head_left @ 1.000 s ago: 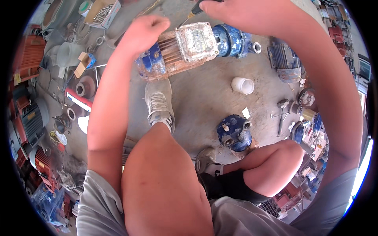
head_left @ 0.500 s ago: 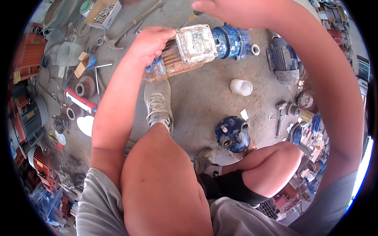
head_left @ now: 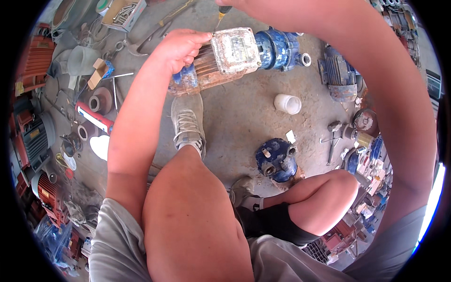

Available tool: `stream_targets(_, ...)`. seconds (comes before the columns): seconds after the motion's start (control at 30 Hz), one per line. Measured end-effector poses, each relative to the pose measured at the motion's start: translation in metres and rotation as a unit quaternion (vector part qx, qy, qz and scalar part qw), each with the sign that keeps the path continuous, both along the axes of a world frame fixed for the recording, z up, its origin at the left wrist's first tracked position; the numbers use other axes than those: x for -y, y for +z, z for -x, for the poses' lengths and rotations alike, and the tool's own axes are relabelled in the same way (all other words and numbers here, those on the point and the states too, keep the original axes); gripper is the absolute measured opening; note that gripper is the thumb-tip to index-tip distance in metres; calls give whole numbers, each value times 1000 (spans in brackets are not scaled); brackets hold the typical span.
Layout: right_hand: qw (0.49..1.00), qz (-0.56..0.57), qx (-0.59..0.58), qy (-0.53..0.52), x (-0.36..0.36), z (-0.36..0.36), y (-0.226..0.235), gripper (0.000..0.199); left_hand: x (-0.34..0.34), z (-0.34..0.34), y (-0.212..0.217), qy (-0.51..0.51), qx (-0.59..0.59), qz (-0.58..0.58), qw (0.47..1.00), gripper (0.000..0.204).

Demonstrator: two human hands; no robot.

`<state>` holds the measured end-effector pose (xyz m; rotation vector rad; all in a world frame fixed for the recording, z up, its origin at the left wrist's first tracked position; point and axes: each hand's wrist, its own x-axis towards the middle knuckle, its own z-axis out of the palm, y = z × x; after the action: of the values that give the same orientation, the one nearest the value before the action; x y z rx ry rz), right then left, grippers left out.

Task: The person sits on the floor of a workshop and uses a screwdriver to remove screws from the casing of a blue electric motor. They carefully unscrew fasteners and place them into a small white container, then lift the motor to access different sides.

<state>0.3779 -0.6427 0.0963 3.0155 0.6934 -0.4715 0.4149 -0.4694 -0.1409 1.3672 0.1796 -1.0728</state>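
A rusty electric motor (head_left: 212, 81) with a blue pump end (head_left: 277, 49) lies on the floor, past my left shoe. On top of it sits a square, worn white terminal box (head_left: 236, 50). My left hand (head_left: 181, 49) is closed at the box's far-left corner, thumb and forefinger touching that corner; whatever they pinch is too small to make out. From the right, my right arm reaches across to the top edge, where my right hand (head_left: 235, 3) is mostly cut off. It grips a screwdriver (head_left: 221, 13) with a black and yellow handle, its shaft pointing down toward that same corner.
A white plastic cup (head_left: 287, 104) and a blue pump part (head_left: 277, 160) stand right of my left leg. A hammer (head_left: 136, 48), a box of bolts (head_left: 124, 16) and a red tube (head_left: 94, 117) lie left. Another blue motor (head_left: 339, 73) stands at right.
My right hand has moved left and up, bringing the screwdriver over the box's far-left corner. My left hand stays at that corner.
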Motion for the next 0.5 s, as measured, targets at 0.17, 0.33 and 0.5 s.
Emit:
stream_targets(0.17, 993, 114, -5, -24, -12, -7, -19, 28, -5, -4, 1, -3, -18, 8, 1000, 25)
stream_targets(0.33, 985, 42, -50, -158, -32, 0, 9, 37, -6, -4, -3, -7, -14, 9, 1000, 19)
stream_targets(0.5, 989, 82, -104, -64, -11, -4, 18, 37, -2, -6, -5, -19, -19, 24, 999, 20)
